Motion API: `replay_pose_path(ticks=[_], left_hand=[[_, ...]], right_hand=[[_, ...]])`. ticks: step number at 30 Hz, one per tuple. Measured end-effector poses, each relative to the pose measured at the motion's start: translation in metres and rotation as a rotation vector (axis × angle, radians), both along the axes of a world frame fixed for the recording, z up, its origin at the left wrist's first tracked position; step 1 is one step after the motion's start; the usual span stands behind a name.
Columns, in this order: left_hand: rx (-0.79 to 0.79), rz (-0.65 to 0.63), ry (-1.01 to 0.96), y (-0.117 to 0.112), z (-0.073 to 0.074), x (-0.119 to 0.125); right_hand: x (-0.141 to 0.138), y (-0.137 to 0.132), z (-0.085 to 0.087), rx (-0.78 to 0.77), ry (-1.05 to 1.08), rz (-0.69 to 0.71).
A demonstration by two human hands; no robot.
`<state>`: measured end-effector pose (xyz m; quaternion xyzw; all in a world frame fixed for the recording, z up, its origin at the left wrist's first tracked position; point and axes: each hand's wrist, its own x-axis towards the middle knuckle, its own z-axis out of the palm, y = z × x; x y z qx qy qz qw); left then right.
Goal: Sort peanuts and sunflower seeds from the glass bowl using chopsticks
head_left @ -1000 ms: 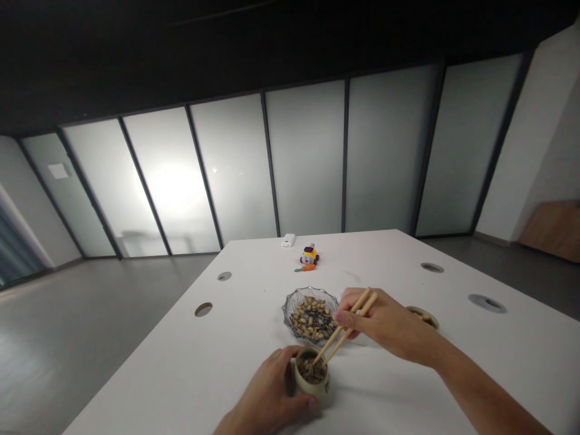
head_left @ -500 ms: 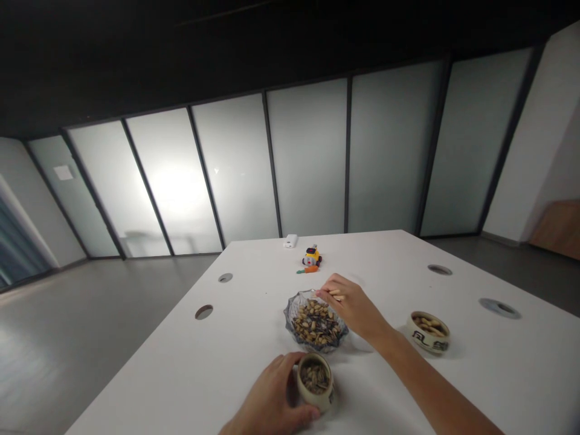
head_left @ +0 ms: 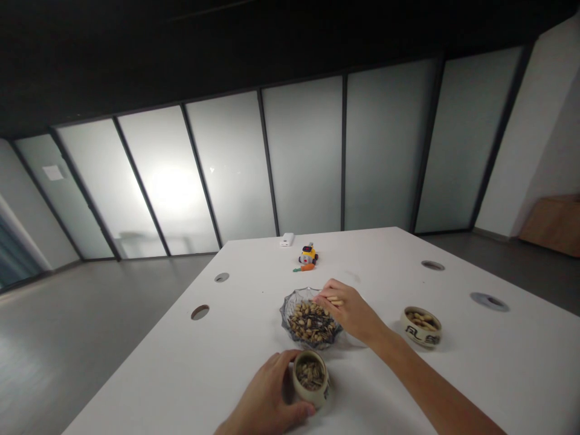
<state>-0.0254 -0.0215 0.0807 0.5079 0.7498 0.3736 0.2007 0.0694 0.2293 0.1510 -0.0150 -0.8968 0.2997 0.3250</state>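
Note:
My left hand (head_left: 269, 396) is curled round the side of a small cream ceramic cup (head_left: 321, 400), thumb at the front and fingers behind. Striped seeds (head_left: 310, 373), like sunflower seeds, lie inside the cup. Just beyond it stands a scalloped glass bowl (head_left: 286, 317) holding pistachios and dark seeds. Over that bowl's right rim is my right hand (head_left: 347, 308), fingers bent and pinched together. Pale tan pieces that look like unshelled peanuts (head_left: 334, 300) show among those fingers; the fingertips hide part of the bowl.
A second cream cup (head_left: 421, 335) with dark markings, holding peanuts, stands at the right. Farther back are a yellow toy vehicle (head_left: 309, 254), a toy carrot (head_left: 307, 267) and a white box-shaped device (head_left: 287, 239). Round holes (head_left: 200, 312) pierce the white table (head_left: 181, 368).
The whole view has shifted slightly. My right hand has dipped a little toward the glass bowl, its fingers still closed. My left hand keeps its hold on the small cup.

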Motion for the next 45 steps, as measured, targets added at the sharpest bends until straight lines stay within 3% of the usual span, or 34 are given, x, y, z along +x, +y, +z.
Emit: replay_pose_path(ticks=[7,10,14,19,22,25,28,31,37,45], left_hand=[[-0.001,0.001,-0.015,0.001,-0.003,-0.001],[0.002,0.001,-0.026,0.0,-0.003,-0.001],[0.006,0.01,-0.029,-0.001,-0.001,0.0],[0.005,0.016,-0.018,-0.001,0.001,0.001],[0.009,0.002,-0.014,0.0,-0.001,0.001],[0.011,0.006,-0.015,0.0,-0.001,0.0],[0.004,0.004,-0.014,0.0,0.0,0.001],[0.005,0.006,-0.016,0.0,0.001,0.001],[0.013,-0.005,-0.019,0.0,-0.002,0.0],[-0.004,0.006,-0.016,0.001,0.001,0.0]], right_hand=[[0.008,-0.002,0.021,-0.044,0.05,-0.017],[0.019,0.002,0.038,-0.225,0.051,0.011],[0.037,0.008,0.057,-0.562,-0.04,0.16],[0.051,0.008,0.066,-0.635,-0.274,0.3],[0.049,0.005,0.064,-0.633,-0.278,0.322],[0.039,0.006,0.056,-0.603,-0.126,0.263],[0.025,0.009,0.041,-0.365,0.061,0.084],[0.013,0.008,0.022,-0.224,0.11,0.011],[0.001,0.002,-0.003,-0.113,0.089,0.052],[0.0,0.003,-0.01,-0.062,0.044,0.077]])
